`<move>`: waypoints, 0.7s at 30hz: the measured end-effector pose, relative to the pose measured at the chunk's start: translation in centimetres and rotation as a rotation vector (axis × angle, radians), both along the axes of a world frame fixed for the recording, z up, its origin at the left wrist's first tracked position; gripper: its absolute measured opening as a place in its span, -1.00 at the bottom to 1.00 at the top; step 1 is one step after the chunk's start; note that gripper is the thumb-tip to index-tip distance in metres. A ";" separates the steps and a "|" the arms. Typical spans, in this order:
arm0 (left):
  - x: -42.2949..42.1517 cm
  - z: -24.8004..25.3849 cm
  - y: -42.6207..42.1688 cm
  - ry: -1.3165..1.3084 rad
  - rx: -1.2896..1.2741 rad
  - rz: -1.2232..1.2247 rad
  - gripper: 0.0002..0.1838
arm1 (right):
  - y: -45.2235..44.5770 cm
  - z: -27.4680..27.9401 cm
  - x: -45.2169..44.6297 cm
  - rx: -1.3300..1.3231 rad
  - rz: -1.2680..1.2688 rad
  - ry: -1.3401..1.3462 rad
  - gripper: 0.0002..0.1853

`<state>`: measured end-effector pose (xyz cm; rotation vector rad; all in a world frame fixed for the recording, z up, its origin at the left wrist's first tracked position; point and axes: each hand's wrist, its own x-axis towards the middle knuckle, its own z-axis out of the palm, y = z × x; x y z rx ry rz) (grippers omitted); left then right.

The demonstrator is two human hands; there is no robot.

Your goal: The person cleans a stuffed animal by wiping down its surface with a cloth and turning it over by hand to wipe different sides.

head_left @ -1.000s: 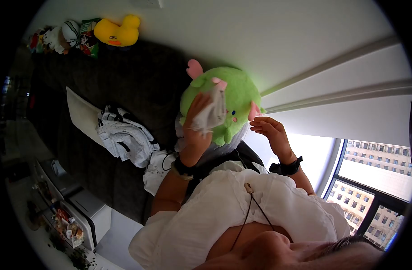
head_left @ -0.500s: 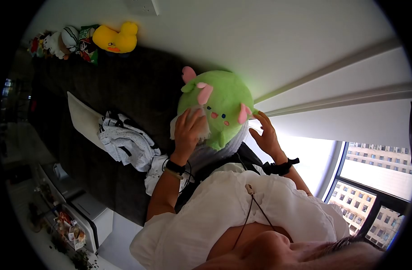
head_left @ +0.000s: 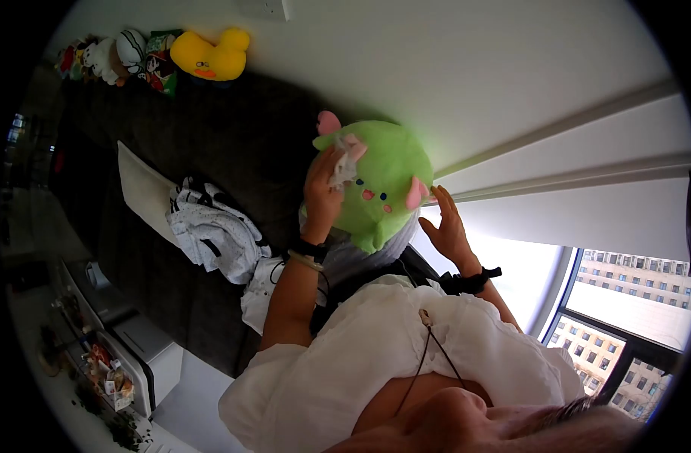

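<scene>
A round green plush toy (head_left: 394, 155) with pink heart-shaped parts and a small face sits in front of me, close to the wall. My left hand (head_left: 324, 189) holds a thin, crumpled white wipe (head_left: 344, 170) against the upper left of the plush, over one of its pink parts. Its fingers are closed on the wipe. On the other side, my right hand (head_left: 449, 230) has its fingers apart, with the fingertips at the edge of the plush near a pink part. A pale grey fabric (head_left: 387, 253) lies under the plush.
Beneath everything is a dark sofa (head_left: 232, 143). Crumpled white-and-black clothing (head_left: 221, 238) lies to my left beside a pale flat panel (head_left: 145, 192). A yellow plush (head_left: 213, 57) and other toys line the back. A window (head_left: 602, 340) is at right.
My left hand has moved up the plush with the wipe, from beside its face to the pink part above. The wipe is more bunched. My right hand stays by the plush's edge.
</scene>
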<state>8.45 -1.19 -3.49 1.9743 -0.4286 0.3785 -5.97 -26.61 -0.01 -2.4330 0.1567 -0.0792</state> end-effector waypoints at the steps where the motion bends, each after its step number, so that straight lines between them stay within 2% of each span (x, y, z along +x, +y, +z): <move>1: 0.3 -1.5 1.2 0.077 -0.018 0.024 -0.44 | -0.2 -0.2 -0.3 -0.025 0.006 -0.003 -0.21; 2: 0.7 -3.9 2.9 0.186 0.054 0.054 -0.43 | -0.4 -0.5 -0.7 -0.027 0.009 0.014 -0.22; 5: 0.7 -4.3 5.0 0.303 -0.031 0.160 -0.40 | -0.7 -1.4 -1.2 -0.029 0.026 0.054 -0.21; 6: 0.5 -2.8 4.5 0.162 0.045 0.176 -0.39 | -0.6 -1.5 -1.4 -0.029 0.031 0.067 -0.20; 9: 0.3 1.1 1.0 -0.065 0.045 0.069 -0.36 | -0.4 -1.9 -1.5 -0.050 0.049 0.076 -0.17; 11: -0.8 2.5 -1.1 -0.105 0.204 -0.058 -0.35 | 0.1 -1.4 -1.0 -0.018 0.044 0.052 -0.19; 13: -3.5 3.3 -2.1 -0.067 0.184 -0.176 -0.34 | 0.9 0.0 -0.4 0.068 0.017 0.022 -0.24; 14: -5.1 3.7 -2.4 -0.100 0.176 -0.270 -0.34 | 0.2 -0.9 -0.5 0.095 0.024 0.050 -0.13; 15: -6.6 3.9 -2.2 -0.128 0.168 -0.363 -0.34 | -0.1 -1.3 -0.7 0.101 0.033 0.063 -0.14; 18: -9.6 3.0 -1.3 0.234 0.042 -0.903 -0.35 | -0.4 -1.6 -1.0 0.122 0.058 0.096 -0.17; 21: -8.7 5.0 -1.7 0.068 -0.056 -0.570 -0.36 | -0.5 -1.7 -1.5 0.121 0.043 0.102 -0.24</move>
